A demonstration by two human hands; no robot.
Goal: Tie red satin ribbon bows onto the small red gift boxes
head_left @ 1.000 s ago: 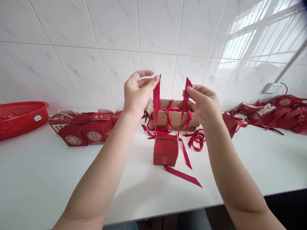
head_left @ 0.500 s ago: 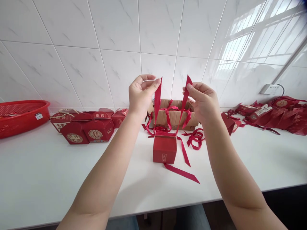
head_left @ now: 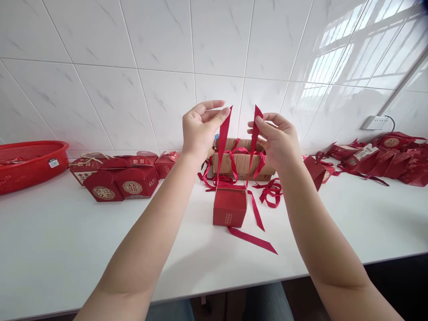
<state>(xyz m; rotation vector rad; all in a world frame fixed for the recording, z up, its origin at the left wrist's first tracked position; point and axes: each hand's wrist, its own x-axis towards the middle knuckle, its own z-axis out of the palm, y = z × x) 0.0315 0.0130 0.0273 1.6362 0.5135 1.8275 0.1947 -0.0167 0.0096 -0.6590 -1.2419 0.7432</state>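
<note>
A small red gift box (head_left: 229, 208) sits on the white table, with ribbon rising from both of its sides. My left hand (head_left: 203, 127) pinches one upright end of the red ribbon (head_left: 223, 136) between thumb and fingers. The other upright end is pinched in my right hand (head_left: 277, 136), level with the left. Both ends stand taut above the box, their slanted tips pointing up. One more ribbon tail (head_left: 254, 240) comes out from under the box and lies toward the front right.
Behind the box stands a cardboard carton (head_left: 242, 166) draped with red ribbons. Loose ribbon (head_left: 270, 194) lies beside it. Decorated red boxes (head_left: 122, 183) stand at left near a red plastic basket (head_left: 36, 167). More red boxes (head_left: 384, 162) are grouped at right under a power strip (head_left: 375, 122).
My two hands have drawn slightly closer together, bringing the ribbon ends nearer each other. The box has stayed in place.
</note>
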